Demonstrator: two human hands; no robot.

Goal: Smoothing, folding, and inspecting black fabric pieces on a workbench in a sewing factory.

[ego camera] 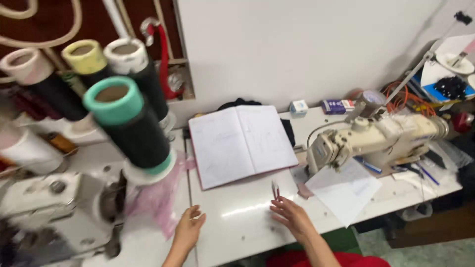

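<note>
Room: sewing shop, white wall behind, white worktable [247, 217] in front of me w/ gear on both sides.

L hand: my left hand [189, 228] rests at the table's near edge, fingers loosely curled, holding nothing. Just beside the pink plastic bag [161, 198].

R hand: my right hand [292, 215] is flat over the table, fingers spread, holding nothing. Fingertips reach toward the small snips [275, 189].

Snips: thin metal tool w/ pinkish tint, lying on bare tabletop just past my R fingertips, close but I'd say not touching. Between the notebook's lower edge and the loose white paper [346, 190]. Well apart from L hand.

Notebook: open notebook [241, 141], pale pages w/ faint writing, tilted, behind the snips.

Machine R: cream sewing machine [376, 138], head end near the paper, right of the snips.

Machine L: second machine [54, 207], blurred, close to the camera. Thread cones on it – teal-topped cone of black thread [129, 123] nearest, more cones behind.

Back edge: small boxes [337, 106] by the wall, cables + clutter far right.

Risk 1: snips are small and pointed – a careless grab could prick a fingertip or slide them under the paper, I think.

Risk 2: R forearm is near the paper's corner; a sweep might push the sheet off the table edge.

Risk 3: L hand by the bag – a tug could disturb whatever sits by the cone stand. Can't tell what's in the bag.
</note>
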